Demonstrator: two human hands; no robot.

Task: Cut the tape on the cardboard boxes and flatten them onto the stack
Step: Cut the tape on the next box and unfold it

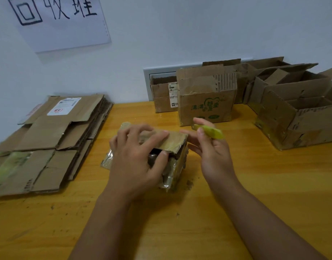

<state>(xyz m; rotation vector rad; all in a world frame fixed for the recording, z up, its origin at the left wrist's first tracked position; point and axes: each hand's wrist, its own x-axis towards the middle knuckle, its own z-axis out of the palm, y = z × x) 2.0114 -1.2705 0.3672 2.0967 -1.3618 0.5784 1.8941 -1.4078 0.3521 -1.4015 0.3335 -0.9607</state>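
The left hand (137,158) grips one small box (172,158); right hand (208,145) fingers pinch one yellow cutter (211,131).

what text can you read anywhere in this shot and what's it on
"回收堆": handwritten on the white paper sheet taped to the wall.
"502-60": top of the label on the small box by the wall; the rest is too small to read.
Green printed characters on the middle box: too blurred to read with certainty.
Shipping label on the flattened stack: too small to read.
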